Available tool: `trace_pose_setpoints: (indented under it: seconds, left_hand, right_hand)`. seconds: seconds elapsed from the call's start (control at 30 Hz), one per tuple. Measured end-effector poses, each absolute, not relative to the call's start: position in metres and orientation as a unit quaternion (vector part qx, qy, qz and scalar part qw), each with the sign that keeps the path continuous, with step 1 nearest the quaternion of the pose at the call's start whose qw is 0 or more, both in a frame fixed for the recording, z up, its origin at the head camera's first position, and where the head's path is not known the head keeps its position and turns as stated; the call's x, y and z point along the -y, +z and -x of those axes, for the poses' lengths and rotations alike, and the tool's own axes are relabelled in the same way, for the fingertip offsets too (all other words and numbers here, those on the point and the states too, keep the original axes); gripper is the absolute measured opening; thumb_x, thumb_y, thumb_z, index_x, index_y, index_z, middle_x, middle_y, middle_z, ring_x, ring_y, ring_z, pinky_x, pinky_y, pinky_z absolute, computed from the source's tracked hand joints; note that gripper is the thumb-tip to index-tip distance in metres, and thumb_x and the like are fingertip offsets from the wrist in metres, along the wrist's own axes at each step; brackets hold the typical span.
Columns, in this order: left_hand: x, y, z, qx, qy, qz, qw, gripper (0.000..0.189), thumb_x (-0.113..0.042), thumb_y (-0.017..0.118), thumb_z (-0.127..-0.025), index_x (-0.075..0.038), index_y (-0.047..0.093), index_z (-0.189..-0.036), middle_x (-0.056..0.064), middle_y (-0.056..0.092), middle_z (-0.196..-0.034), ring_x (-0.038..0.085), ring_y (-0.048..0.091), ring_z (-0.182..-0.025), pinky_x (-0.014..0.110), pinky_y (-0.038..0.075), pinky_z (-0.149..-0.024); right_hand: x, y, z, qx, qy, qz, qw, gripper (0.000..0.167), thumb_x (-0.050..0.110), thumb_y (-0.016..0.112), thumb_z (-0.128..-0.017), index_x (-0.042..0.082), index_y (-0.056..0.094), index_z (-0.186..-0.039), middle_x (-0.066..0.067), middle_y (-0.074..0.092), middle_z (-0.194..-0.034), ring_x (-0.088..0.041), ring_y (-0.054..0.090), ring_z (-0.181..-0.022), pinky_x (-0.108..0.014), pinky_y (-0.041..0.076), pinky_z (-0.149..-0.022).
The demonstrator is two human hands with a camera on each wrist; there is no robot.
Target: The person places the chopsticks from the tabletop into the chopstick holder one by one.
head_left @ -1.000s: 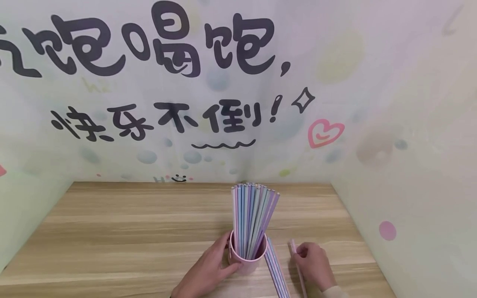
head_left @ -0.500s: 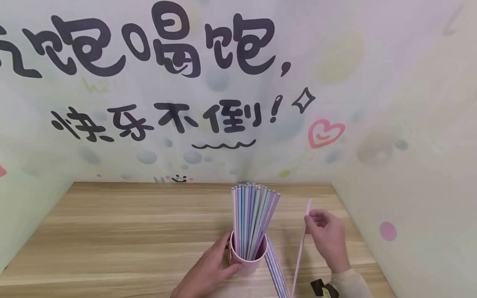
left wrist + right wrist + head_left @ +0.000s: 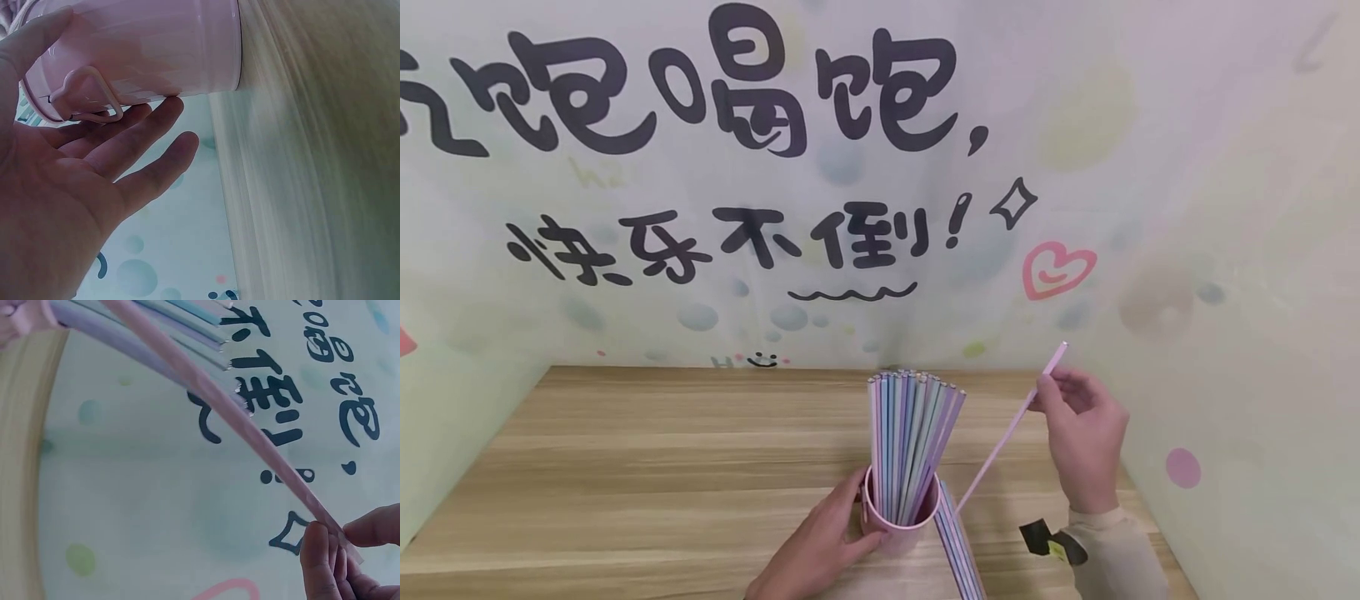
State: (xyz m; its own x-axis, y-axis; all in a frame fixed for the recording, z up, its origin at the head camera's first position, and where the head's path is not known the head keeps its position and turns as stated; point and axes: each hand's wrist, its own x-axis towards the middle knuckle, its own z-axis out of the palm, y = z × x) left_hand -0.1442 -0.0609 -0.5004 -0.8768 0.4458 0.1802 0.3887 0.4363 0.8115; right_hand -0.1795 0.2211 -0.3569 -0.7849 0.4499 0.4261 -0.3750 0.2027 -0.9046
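Note:
A small pink pail with a wire side handle stands upright on the table, holding a fan of pastel sticks. My left hand holds the pail from the left, thumb at the near side near the rim, fingers behind. In the left wrist view the fingers touch the pail beside the handle. My right hand pinches a long, slim pink stick near its upper end, between thumb and fingers. The stick slants down to the left; its lower end overlaps the loose sticks in the head view.
Right of the pail lies a row of loose pastel sticks, running off the lower edge. The wooden table meets a printed back wall and a right side wall.
My right hand has lifted the pink stick off the table, moving up and to the right, and the stick has tilted. The left hand and pail have stayed in place.

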Motion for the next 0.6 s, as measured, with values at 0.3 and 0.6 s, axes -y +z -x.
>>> trace_pose_setpoints:
  seconds: [0.3, 0.6]
  left_hand:
    - [0.061, -0.497, 0.143, -0.845, 0.472, -0.249, 0.033, 0.073, -0.039, 0.071, -0.092, -0.016, 0.034, -0.151, 0.000, 0.050, -0.144, 0.021, 0.049, -0.131, 0.049, 0.043, -0.109]
    - [0.061, -0.498, 0.144, -0.846, 0.471, -0.249, 0.036, 0.074, -0.039, 0.071, -0.092, -0.016, 0.034, -0.151, 0.000, 0.051, -0.143, 0.020, 0.050, -0.129, 0.049, 0.045, -0.107]
  right_hand:
    - [-0.199, -0.355, 0.185, 0.713, 0.616, -0.025, 0.335, 0.011, -0.005, 0.064, -0.092, -0.014, 0.063, -0.098, -0.015, 0.065, -0.082, -0.016, 0.068, -0.066, -0.028, 0.061, -0.064]
    - [-0.170, -0.401, 0.185, 0.767, 0.567, -0.049, 0.296, 0.006, -0.008, 0.068, -0.088, -0.008, 0.065, -0.093, -0.015, 0.063, -0.081, -0.014, 0.064, -0.069, -0.024, 0.060, -0.060]
